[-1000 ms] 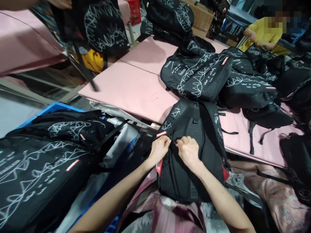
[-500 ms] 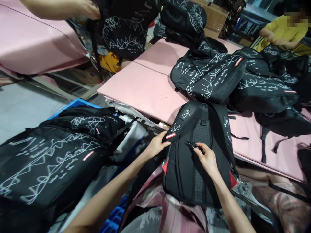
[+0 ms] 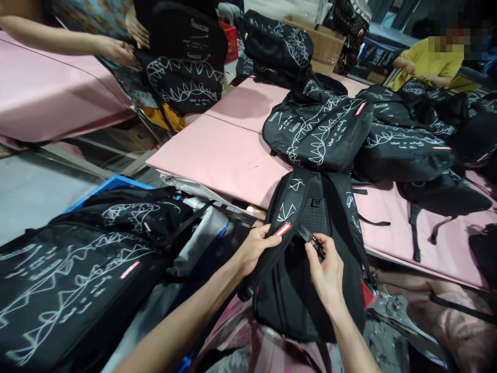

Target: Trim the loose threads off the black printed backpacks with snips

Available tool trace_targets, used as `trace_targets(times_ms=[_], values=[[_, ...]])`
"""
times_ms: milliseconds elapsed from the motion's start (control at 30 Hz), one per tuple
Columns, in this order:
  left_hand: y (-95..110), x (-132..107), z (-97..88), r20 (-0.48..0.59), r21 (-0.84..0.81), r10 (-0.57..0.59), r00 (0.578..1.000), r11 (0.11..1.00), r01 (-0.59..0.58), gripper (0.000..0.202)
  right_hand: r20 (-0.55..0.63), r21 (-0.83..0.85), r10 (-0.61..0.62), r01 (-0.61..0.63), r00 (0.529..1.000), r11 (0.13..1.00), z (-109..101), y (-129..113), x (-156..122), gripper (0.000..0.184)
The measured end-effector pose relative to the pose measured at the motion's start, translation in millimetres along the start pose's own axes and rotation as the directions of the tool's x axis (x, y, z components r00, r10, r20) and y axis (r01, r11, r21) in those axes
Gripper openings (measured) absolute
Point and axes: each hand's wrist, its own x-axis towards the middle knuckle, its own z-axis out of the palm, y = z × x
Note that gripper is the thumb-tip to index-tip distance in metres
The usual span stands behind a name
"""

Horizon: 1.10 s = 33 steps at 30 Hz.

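A black backpack (image 3: 279, 295) leans against the table edge in front of me, its padded back facing up. My left hand (image 3: 254, 249) is closed on one of its shoulder straps (image 3: 286, 211), with the thumb beside a red-and-white label (image 3: 282, 228). In my right hand (image 3: 328, 274) is a pair of thread snips (image 3: 306, 236) with black handles, their blades pointing toward that strap. The strap's underside and the fingertips of my left hand are hidden.
More black backpacks with white line drawings (image 3: 318, 129) lie on the pink table (image 3: 217, 150). Others (image 3: 77, 280) are piled at my left by a blue crate rim (image 3: 112, 181). Across the table, a person's hand (image 3: 120, 54) holds a backpack; a person in yellow (image 3: 442, 59) works farther back.
My left hand has lifted the strap slightly from the backpack. The snips have turned, blades nearer the strap. The person at upper left has lowered their backpack; my view has shifted slightly.
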Motion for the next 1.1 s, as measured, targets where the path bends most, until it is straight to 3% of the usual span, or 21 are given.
trace_targets(times_ms=[267, 467, 733, 867, 933, 1000, 1033, 1100], values=[[-8, 3, 7.1, 0.039, -0.020, 0.067, 0.997, 0.998, -0.067, 0.033, -0.087, -0.181, -0.226, 0.207, 0.970, 0.961, -2, -6, -2, 0.022], [-10, 0, 6.9, 0.061, -0.033, 0.098, 0.993, 0.995, -0.096, 0.031, -0.084, -0.247, -0.345, 0.316, 0.935, 0.916, 4, -12, 1, 0.018], [-12, 1, 5.5, 0.060, -0.049, 0.062, 0.996, 0.997, -0.059, 0.031, -0.066, -0.222, -0.304, 0.283, 0.950, 0.933, -1, -7, 1, 0.020], [-13, -1, 6.5, 0.037, 0.034, 0.085, 0.996, 0.996, -0.086, 0.032, -0.022, -0.188, -0.294, 0.285, 0.956, 0.940, 4, -8, 7, 0.020], [3, -4, -0.1, -0.019, 0.149, 0.101, 0.995, 0.984, -0.097, 0.036, -0.005, -0.082, -0.235, 0.234, 0.972, 0.969, 2, -6, 19, 0.019], [34, -3, -12.5, -0.110, 0.260, 0.176, 0.978, 0.955, -0.143, 0.043, -0.038, 0.110, -0.141, 0.144, 0.989, 0.983, -6, 1, 37, 0.017], [53, 0, -19.5, -0.160, 0.301, 0.248, 0.956, 0.934, -0.192, 0.046, -0.068, 0.206, -0.090, 0.102, 0.994, 0.973, -10, 6, 46, 0.018], [89, 13, -31.2, -0.258, 0.378, 0.439, 0.861, 0.866, -0.328, 0.048, -0.121, 0.323, 0.000, 0.039, 0.993, 0.946, -14, 19, 59, 0.027]])
